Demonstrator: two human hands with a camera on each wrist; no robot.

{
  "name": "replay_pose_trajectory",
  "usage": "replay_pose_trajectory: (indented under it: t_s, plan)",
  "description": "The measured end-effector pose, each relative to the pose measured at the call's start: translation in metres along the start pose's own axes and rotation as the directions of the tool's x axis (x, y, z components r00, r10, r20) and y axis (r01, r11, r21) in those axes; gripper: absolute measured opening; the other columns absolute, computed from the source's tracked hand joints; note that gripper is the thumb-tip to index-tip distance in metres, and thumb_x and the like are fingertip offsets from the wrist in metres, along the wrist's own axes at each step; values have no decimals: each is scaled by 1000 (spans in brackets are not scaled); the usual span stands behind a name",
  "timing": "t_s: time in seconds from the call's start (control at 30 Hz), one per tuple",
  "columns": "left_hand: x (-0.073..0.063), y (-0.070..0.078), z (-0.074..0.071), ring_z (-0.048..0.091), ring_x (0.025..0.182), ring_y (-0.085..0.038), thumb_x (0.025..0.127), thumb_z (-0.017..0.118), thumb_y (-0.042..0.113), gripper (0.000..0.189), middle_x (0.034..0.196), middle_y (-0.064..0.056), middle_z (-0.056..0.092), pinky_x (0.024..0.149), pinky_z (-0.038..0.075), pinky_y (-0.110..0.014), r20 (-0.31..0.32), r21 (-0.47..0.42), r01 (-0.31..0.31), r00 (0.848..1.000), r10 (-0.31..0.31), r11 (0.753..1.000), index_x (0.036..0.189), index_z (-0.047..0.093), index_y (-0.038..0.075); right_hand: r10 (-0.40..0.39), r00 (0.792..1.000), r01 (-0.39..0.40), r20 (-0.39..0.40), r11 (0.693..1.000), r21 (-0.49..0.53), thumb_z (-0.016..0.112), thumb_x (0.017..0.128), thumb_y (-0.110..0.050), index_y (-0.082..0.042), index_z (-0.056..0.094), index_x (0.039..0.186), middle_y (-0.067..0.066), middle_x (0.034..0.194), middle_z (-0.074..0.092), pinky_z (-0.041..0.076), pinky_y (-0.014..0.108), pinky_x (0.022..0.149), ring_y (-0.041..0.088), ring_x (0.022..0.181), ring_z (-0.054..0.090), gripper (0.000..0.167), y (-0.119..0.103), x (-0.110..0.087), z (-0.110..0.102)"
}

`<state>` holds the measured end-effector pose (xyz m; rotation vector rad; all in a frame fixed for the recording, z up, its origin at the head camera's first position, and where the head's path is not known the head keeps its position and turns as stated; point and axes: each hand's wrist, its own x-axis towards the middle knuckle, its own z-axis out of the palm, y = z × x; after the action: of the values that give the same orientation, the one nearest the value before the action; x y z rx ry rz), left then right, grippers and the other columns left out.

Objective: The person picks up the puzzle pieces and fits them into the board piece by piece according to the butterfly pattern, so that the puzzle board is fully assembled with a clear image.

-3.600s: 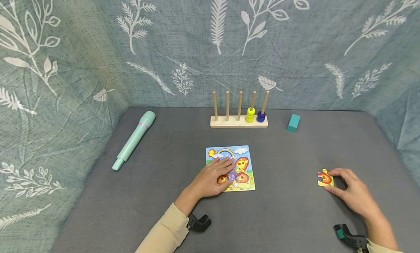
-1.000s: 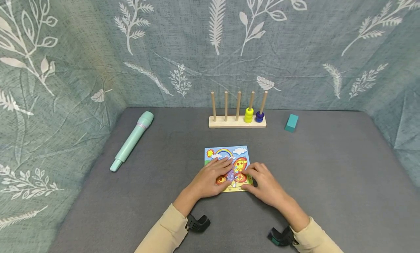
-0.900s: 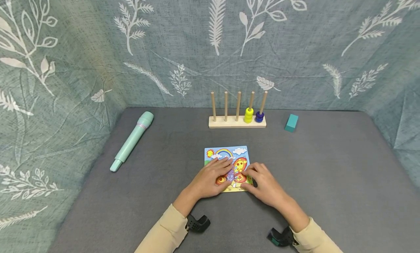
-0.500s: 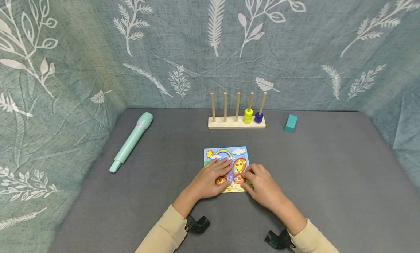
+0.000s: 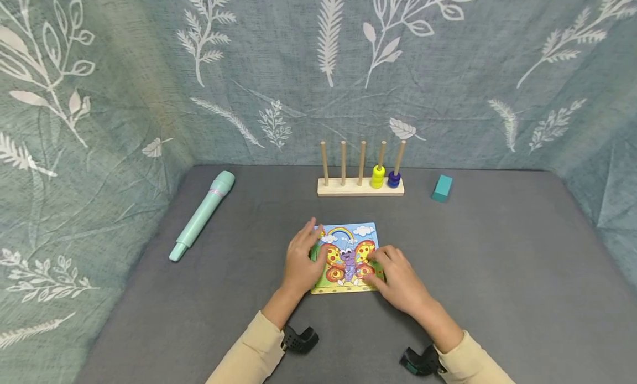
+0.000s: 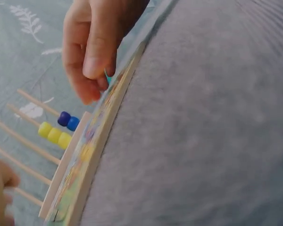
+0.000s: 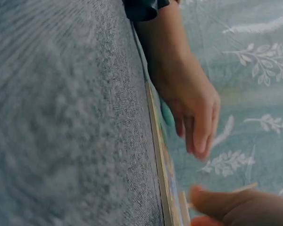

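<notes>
A square butterfly jigsaw puzzle (image 5: 348,232) lies flat in the middle of the table in the head view, its butterfly showing both wings and a purple body. My left hand (image 5: 302,262) is over the puzzle's left edge, thumb apart from the fingers, holding nothing. At the right side, my right hand (image 5: 400,281) has its fingertips and thumb close over the lower right wing. In the left wrist view the right hand (image 6: 96,44) points down just above the board's edge, nothing visibly pinched. The right wrist view shows the left hand (image 7: 193,103) raised over the board.
Behind the puzzle stands a wooden peg rack (image 5: 348,189) with yellow rings (image 5: 377,178) and blue rings (image 5: 394,179). A teal block (image 5: 442,188) lies at its right. A mint-green tube-shaped object (image 5: 201,217) lies at the left. A patterned cloth (image 5: 278,57) hangs behind.
My right hand brought a red-and-yellow puzzle piece from the right to the board's lower right wing. My left hand has just lifted off the butterfly toward the left edge, uncovering it.
</notes>
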<state>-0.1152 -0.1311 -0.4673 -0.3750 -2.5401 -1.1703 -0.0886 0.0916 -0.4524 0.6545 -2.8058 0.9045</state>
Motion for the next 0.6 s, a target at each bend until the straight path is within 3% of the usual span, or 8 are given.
replay_pose_trajectory:
  t_s: [0.07, 0.13, 0.2, 0.3, 0.43, 0.47, 0.53, 0.6]
  plan:
    - [2, 2, -2, 40, 133, -40, 88, 62, 12, 48, 144, -24, 42, 109, 35, -58, -60, -89, 176, 981, -182, 980, 132, 53, -4, 18, 1000, -17, -17, 999, 44, 74, 83, -23, -3, 62, 114, 11, 112, 58, 50, 43, 86, 26, 102, 54, 39, 0, 2, 0]
    - [4, 4, -5, 37, 135, -40, 89, 60, 11, 51, 147, -23, 37, 110, 34, -57, -60, -181, 315, 942, -330, 932, 136, 48, -4, 29, 999, -27, -27, 997, 77, 71, 85, -24, -2, 58, 122, 15, 122, 56, 48, 47, 95, 30, 113, 52, 45, -1, 6, 1]
    - [7, 6, -8, 36, 136, -38, 91, 58, 10, 52, 148, -24, 35, 112, 33, -54, -28, -271, 400, 906, -422, 876, 139, 44, -4, 52, 998, -49, -21, 993, 109, 70, 86, -26, -1, 53, 130, 18, 131, 51, 44, 51, 101, 33, 122, 48, 53, -3, 12, 4]
    - [9, 9, -11, 35, 137, -35, 93, 54, 8, 54, 149, -23, 32, 114, 32, -49, 58, -413, 471, 868, -493, 780, 143, 36, -4, 91, 996, -92, 17, 983, 156, 69, 87, -29, -1, 45, 138, 20, 144, 41, 37, 57, 108, 37, 133, 37, 64, -7, 21, 9]
    - [10, 10, -11, 34, 138, -35, 94, 51, 6, 55, 151, -23, 28, 114, 33, -48, 144, -538, 519, 833, -534, 664, 145, 31, -4, 121, 990, -134, 77, 972, 195, 66, 87, -34, 1, 38, 143, 21, 151, 30, 25, 62, 113, 40, 141, 25, 72, -13, 31, 15]
    - [10, 11, -11, 34, 138, -35, 94, 50, 6, 55, 151, -23, 28, 113, 34, -49, 154, -544, 526, 828, -539, 654, 145, 31, -4, 124, 988, -140, 90, 970, 197, 66, 87, -35, 1, 37, 144, 22, 152, 29, 23, 62, 114, 40, 141, 23, 73, -14, 33, 16]
    - [11, 11, -11, 36, 137, -36, 94, 51, 7, 55, 151, -23, 29, 112, 35, -50, 161, -526, 532, 829, -536, 664, 145, 31, -4, 127, 986, -147, 112, 971, 190, 65, 88, -36, 2, 35, 144, 23, 153, 27, 18, 62, 115, 41, 142, 20, 75, -14, 36, 17]
    - [12, 11, -13, 36, 137, -37, 94, 52, 8, 55, 150, -24, 31, 111, 36, -50, 160, -478, 528, 838, -522, 702, 144, 32, -3, 138, 982, -160, 130, 970, 185, 65, 88, -37, 2, 34, 145, 23, 154, 24, 14, 61, 117, 41, 143, 17, 76, -13, 37, 14]
